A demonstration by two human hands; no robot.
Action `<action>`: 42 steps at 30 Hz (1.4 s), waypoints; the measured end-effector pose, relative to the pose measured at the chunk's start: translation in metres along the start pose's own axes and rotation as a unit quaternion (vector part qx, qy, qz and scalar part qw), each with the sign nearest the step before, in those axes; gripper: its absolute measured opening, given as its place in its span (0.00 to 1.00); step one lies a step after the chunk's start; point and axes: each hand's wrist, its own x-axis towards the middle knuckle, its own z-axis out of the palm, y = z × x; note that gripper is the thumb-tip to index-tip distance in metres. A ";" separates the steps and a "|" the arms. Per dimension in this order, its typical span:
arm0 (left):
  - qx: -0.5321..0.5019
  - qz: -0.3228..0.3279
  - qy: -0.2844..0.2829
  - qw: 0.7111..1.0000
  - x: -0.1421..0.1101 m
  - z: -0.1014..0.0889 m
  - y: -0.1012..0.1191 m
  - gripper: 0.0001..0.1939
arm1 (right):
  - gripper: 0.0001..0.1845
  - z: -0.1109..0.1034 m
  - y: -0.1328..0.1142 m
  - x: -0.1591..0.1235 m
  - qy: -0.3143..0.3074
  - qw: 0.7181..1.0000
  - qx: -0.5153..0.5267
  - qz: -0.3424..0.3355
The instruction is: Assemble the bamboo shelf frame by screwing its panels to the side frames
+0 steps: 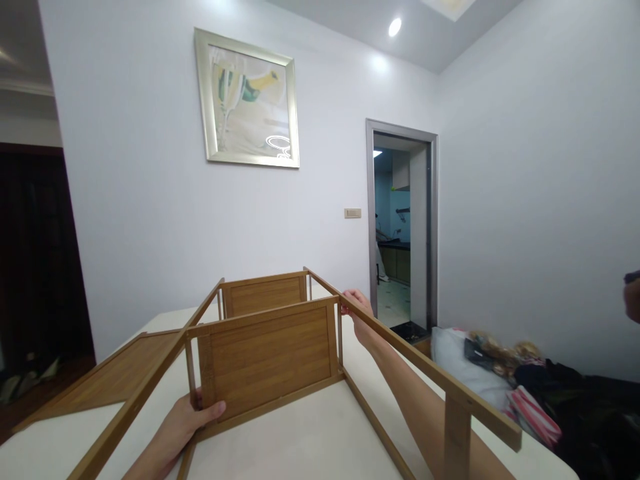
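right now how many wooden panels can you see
3: the near panel, upright in the wooden frame by the left hand; the far panel, behind it in that frame; the left panel, lying on the white table. Others may be hidden.

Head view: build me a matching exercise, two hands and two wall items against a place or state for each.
1. Left hand
2. Framed picture
3. Right hand
4. Switch plate

A. At the near panel's upper right corner
B. Left of the door frame
C. Thumb on the near panel's face
D. Shows a bottle

Pairs: 1-C, 2-D, 3-A, 4-B
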 end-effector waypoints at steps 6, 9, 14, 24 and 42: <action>-0.005 0.005 0.043 0.999 0.007 0.000 -0.011 0.26 | 0.22 -0.004 0.000 0.001 -0.008 1.000 -0.013 -0.010; -0.014 0.006 0.037 0.999 0.008 -0.001 -0.013 0.27 | 0.22 -0.004 0.000 0.001 -0.016 0.999 -0.023 -0.016; 0.005 -0.018 0.006 1.000 0.009 -0.006 -0.010 0.26 | 0.21 -0.005 -0.003 0.005 -0.032 0.998 -0.051 -0.023; 0.009 -0.012 0.004 1.000 0.008 -0.006 -0.010 0.25 | 0.27 -0.009 -0.009 0.015 -0.088 0.990 -0.111 -0.019; -0.002 0.011 0.005 1.000 -0.001 0.000 0.001 0.29 | 0.05 -0.025 0.056 -0.100 -0.030 0.964 -0.259 0.052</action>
